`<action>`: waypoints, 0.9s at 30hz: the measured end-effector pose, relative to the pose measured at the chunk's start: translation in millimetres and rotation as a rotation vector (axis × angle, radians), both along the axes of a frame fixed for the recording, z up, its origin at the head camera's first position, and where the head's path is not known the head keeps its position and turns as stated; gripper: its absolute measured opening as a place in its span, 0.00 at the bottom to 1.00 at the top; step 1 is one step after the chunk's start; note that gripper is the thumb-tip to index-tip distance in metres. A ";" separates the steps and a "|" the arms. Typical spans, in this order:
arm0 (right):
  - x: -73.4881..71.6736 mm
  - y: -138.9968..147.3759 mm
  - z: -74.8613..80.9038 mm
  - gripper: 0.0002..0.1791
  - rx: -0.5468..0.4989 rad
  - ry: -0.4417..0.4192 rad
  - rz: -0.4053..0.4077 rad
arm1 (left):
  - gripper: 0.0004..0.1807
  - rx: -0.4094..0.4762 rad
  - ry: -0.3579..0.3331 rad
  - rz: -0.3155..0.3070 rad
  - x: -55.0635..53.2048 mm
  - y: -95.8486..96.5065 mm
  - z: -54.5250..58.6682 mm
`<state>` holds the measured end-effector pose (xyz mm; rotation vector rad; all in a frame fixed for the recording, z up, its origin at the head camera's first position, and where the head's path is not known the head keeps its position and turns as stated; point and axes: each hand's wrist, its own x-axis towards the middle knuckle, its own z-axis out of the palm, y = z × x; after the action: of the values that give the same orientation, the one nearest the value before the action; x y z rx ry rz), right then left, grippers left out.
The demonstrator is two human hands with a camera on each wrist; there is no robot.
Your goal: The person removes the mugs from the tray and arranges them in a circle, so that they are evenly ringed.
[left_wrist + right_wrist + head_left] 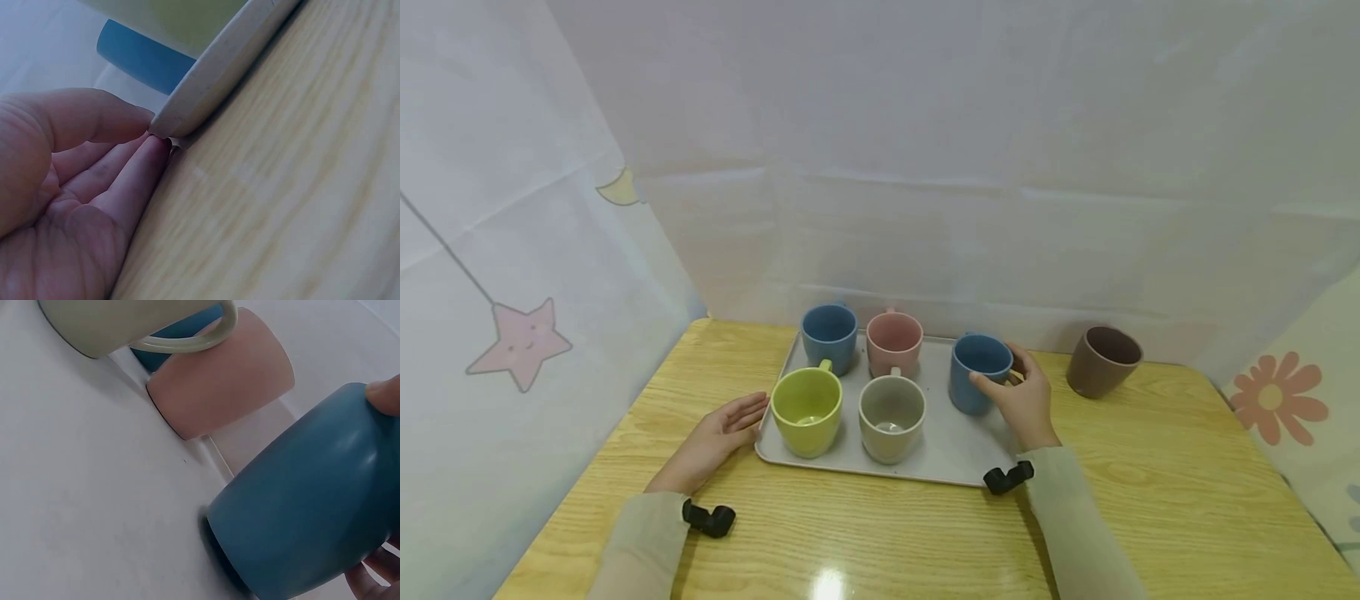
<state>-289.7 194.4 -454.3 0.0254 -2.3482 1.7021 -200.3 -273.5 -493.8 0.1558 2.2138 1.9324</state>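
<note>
My right hand (pixel 1026 400) holds a blue mug (pixel 300 500) by its side near the rim, thumb at the near side and fingers behind. That mug is at the right part of a light grey tray (pixel 955 454), its base close over the surface. With thumb and fingertips, my left hand (pixel 718 442) pinches the tray's left edge (pixel 187 112). Also on the tray are a yellow-green mug (pixel 807 417) and a beige mug (pixel 891 421) in front. Behind them stand another blue mug (pixel 829 337) and a pink mug (pixel 895 346).
A brown cup (pixel 1101 362) stands tilted-looking on the wooden table (pixel 880 533), right of the tray. A pale curtain (pixel 910 233) hangs along the table's back edge, with printed cloth on both sides.
</note>
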 end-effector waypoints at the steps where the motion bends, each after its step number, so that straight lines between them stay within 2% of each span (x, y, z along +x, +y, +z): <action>1: 1.5 1.6 0.8 0.46 -0.004 -0.006 -0.004 | 0.37 0.000 -0.001 0.000 -0.4 -0.2 -0.3; 6: 7.7 11.0 6.7 0.45 -0.019 -0.007 -0.022 | 0.37 -0.010 0.008 -0.003 -0.5 -1.0 -0.6; 12: 10.7 23.9 13.7 0.41 -0.043 0.067 -0.069 | 0.37 -0.008 0.019 -0.012 0.5 -1.0 0.1; 19: 10.9 38.9 13.9 0.40 -0.063 0.138 -0.146 | 0.38 -0.011 0.005 -0.008 1.7 -0.4 2.3; 27: 9.5 55.0 9.3 0.41 -0.087 0.111 -0.196 | 0.38 -0.012 -0.002 -0.006 -0.4 -1.3 0.4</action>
<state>-280.1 249.3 -445.0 -0.1182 -2.1190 1.6613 -200.7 -274.8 -493.4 0.1586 2.2204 1.9148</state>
